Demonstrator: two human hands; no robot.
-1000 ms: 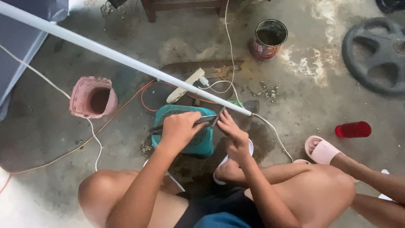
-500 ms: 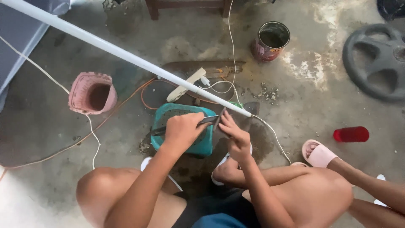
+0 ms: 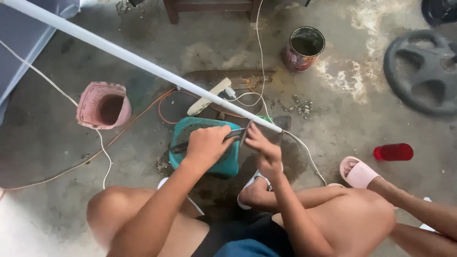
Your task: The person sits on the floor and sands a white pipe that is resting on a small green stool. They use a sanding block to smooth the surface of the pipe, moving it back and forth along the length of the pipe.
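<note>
The left hand (image 3: pixel 207 145) is closed around the handle of a knife (image 3: pixel 209 140), whose dark blade lies across the top of a teal plastic basin (image 3: pixel 223 164) on the concrete floor (image 3: pixel 333 109). The right hand (image 3: pixel 262 145) pinches the near end of a long white pipe (image 3: pixel 143 62), which slants up toward the upper left; the knife's tip meets that end. A pink basket (image 3: pixel 102 104) stands to the left, a rusty paint can (image 3: pixel 302 47) beyond, and a white power strip (image 3: pixel 209 96) with cords lies just behind the basin. A red cup (image 3: pixel 392 152) lies on its side beside a pink slipper (image 3: pixel 357 172).
</note>
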